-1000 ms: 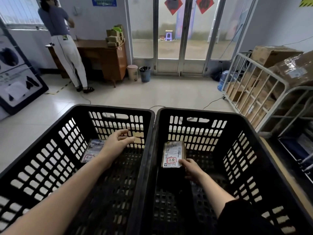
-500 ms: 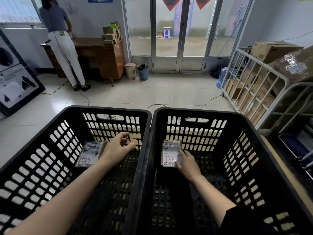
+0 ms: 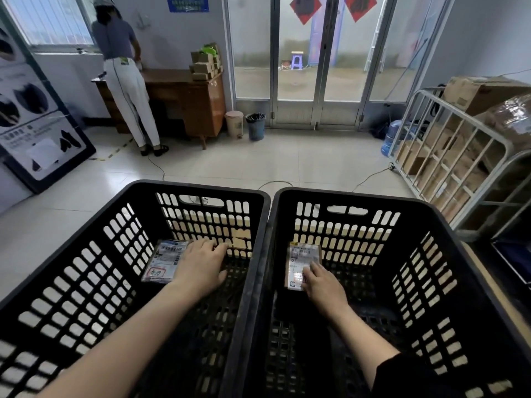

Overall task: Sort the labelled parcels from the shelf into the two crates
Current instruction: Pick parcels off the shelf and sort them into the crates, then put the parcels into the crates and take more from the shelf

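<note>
Since a moment ago our left hand [image 3: 201, 265] has uncurled, lying released at the edge of the clear parcel [image 3: 163, 262] in the lower-left crate [image 3: 201, 189], while our right hand [image 3: 320, 284] rests flat, ungripping fingers [image 3: 311, 268] on the brown parcel [image 3: 300, 255] in the lower-right crate [image 3: 344, 194].

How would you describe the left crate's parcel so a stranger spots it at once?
Of the two black crates side by side, take the left crate. Its parcel lies by the far wall, just left of the left hand. It is a greyish plastic bag with a red-edged tag; the brown parcel in the right crate is not.
</note>
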A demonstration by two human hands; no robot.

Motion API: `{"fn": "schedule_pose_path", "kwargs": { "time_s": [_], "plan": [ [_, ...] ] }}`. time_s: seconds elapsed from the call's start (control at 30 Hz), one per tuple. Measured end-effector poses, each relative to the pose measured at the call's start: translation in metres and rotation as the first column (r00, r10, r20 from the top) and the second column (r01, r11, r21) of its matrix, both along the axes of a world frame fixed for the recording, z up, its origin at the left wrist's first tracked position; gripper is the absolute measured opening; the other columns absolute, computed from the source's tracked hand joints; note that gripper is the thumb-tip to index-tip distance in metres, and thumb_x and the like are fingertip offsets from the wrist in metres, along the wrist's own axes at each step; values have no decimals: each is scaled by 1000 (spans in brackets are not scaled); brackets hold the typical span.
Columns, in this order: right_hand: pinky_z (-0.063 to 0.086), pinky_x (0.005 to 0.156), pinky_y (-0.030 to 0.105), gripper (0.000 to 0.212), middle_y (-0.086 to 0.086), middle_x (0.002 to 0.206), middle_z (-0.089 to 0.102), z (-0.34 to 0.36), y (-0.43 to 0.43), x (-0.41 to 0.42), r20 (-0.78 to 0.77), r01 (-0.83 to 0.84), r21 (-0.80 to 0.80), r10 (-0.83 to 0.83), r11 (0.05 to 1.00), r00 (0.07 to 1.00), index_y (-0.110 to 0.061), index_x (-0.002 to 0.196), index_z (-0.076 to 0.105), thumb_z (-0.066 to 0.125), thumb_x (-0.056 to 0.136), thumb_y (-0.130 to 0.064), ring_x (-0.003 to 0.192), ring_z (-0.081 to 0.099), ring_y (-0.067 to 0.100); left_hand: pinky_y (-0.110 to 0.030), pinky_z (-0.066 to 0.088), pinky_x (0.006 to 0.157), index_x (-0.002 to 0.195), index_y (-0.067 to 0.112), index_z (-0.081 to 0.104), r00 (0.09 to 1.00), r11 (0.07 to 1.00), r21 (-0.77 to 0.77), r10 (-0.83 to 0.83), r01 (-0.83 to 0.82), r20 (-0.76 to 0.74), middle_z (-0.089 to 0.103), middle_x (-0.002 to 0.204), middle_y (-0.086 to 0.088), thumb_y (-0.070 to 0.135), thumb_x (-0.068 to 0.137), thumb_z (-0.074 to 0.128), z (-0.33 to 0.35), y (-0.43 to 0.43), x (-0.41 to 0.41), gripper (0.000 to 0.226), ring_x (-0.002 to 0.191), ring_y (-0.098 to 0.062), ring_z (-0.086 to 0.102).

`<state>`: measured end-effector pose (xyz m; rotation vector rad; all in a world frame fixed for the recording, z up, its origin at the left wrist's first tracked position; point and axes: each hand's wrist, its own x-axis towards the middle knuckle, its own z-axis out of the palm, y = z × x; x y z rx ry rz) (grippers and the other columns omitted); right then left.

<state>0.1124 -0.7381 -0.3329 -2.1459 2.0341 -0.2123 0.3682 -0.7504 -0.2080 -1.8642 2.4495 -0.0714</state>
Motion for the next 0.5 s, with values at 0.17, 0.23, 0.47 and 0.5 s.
{"fn": "schedule_pose_path", "kwargs": {
  "time_s": [0.17, 0.23, 0.47, 0.5],
  "plan": [
    [27, 115, 38, 53, 2, 154, 26, 37, 6, -2, -22, 57, 155, -54, 986, 998, -21, 145, 29, 36, 98, -43, 141, 26, 19, -34, 27, 114, 138, 18, 36, 1000, 998, -66, -17, 16, -14, 46, 137, -5, 35, 87, 53, 24, 15, 12, 56, 131, -22, 37],
    [27, 115, 38, 62, 2, 156, 22, 59, 11, 0, -30, 79, 142, -75, 987, 997, -21, 149, 18, 40, 96, -45, 142, 25, 21, -34, 27, 113, 137, 18, 37, 1000, 996, -89, -17, 15, -20, 48, 135, -5, 35, 87, 53, 35, 23, 16, 55, 129, -22, 38],
    [32, 111, 36, 63, 6, 147, 38, 146, 42, 4, -108, 49, -49, -54, 998, 993, -11, 144, 29, 46, 93, -45, 135, 36, 23, -33, 28, 113, 132, 17, 44, 998, 987, -154, -41, 33, -47, 51, 130, -5, 34, 85, 53, 65, 57, 19, 51, 126, -22, 41],
    [32, 111, 36, 64, 7, 147, 38, 155, 49, 5, -114, 48, -60, -55, 997, 992, -11, 144, 29, 47, 93, -45, 135, 36, 23, -34, 29, 112, 132, 17, 44, 997, 986, -160, -47, 38, -54, 52, 130, -6, 33, 85, 53, 69, 62, 19, 51, 126, -22, 42]
  ]
}}
